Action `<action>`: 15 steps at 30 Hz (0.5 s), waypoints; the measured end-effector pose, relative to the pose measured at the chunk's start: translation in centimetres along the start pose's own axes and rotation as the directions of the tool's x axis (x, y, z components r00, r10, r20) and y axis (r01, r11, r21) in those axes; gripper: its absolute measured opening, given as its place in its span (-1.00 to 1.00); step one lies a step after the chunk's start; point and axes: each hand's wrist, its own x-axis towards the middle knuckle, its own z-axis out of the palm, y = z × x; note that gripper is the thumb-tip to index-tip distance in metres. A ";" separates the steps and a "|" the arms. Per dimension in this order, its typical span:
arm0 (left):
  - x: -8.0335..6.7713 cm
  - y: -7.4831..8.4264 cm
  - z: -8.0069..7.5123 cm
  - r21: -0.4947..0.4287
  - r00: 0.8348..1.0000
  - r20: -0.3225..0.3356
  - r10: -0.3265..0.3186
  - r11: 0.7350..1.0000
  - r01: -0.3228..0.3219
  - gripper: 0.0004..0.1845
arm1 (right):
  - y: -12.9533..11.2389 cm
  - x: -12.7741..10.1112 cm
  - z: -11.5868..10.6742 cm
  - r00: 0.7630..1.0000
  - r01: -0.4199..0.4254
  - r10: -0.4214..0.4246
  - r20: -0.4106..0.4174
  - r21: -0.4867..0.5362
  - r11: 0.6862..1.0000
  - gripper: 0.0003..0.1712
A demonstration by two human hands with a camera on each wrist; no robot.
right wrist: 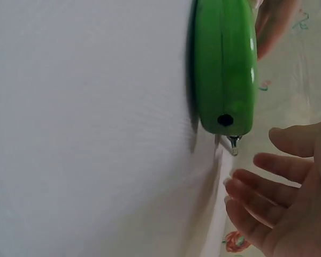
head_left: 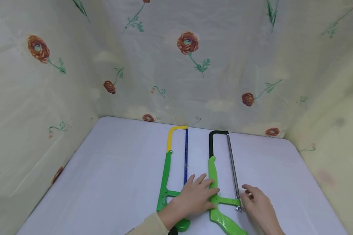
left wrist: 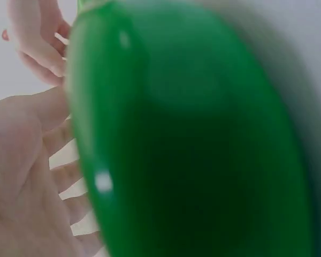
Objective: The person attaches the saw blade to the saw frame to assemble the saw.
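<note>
2 hacksaws lie flat, side by side, on the white desk (head_left: pixel 111 169). the light green hacksaw (head_left: pixel 215 182) with a black frame end and bare steel blade is on the right; the dark green hacksaw (head_left: pixel 166 176) with a yellow end and blue blade is on the left. both long axes run near-to-far, handles toward the person.

left hand (head_left: pixel 194 195): fingers spread and straight, pressing the light green frame. right hand (head_left: pixel 257 202): relaxed, holding nothing, fingertips just beside the blade's near end.

judgement: steadying step; next move calls for a pinch at the blade's near-end fastener.
</note>
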 end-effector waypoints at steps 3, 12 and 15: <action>-0.1 -0.6 0.0 -0.011 0.999 -0.025 -0.031 0.999 0.031 -0.37 | -0.3 0.0 -0.3 0.999 0.035 -0.035 0.001 -0.056 0.998 -0.39; -0.8 -2.6 -0.9 -0.038 0.985 -0.084 -0.153 0.988 0.150 -0.27 | -1.0 0.3 -0.1 0.988 0.148 -0.152 -0.015 -0.168 0.975 -0.22; -1.1 -3.4 -1.1 -0.048 0.978 -0.101 -0.181 0.983 0.176 -0.25 | -1.1 0.5 -0.1 0.986 0.156 -0.164 -0.026 -0.196 0.968 -0.13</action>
